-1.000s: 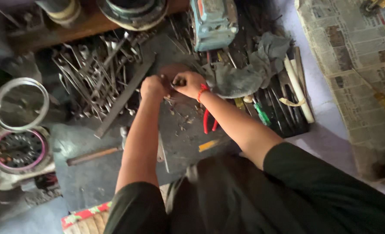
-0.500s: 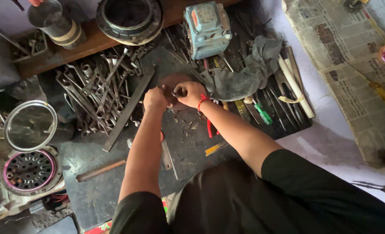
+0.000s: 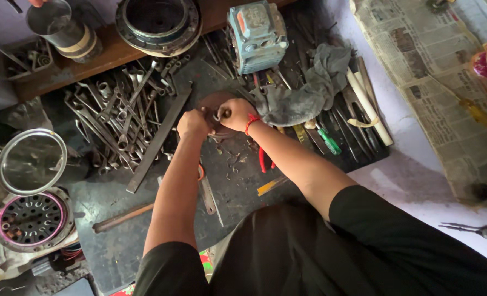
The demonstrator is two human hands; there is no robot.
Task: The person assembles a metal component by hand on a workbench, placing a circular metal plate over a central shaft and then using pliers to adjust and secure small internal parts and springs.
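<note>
A round dark-brown metal disc point(image 3: 210, 102) lies on the black mat in the middle of the workbench. My left hand point(image 3: 192, 124) is closed on its near left edge. My right hand point(image 3: 234, 113), with a red thread round the wrist, pinches a small part at the disc's centre. Both forearms reach forward from my black sleeves. What lies under my fingers is hidden.
A heap of spanners point(image 3: 117, 118) and a long flat bar point(image 3: 158, 140) lie left of the disc. A blue motor point(image 3: 256, 34), a grey rag point(image 3: 309, 90), screwdrivers, red pliers point(image 3: 264, 159), a fan cover point(image 3: 31, 218) and newspaper point(image 3: 435, 77) surround it.
The view has shifted so the bench sits lower in the frame. Both hands stay together on the disc, with only small finger movements.
</note>
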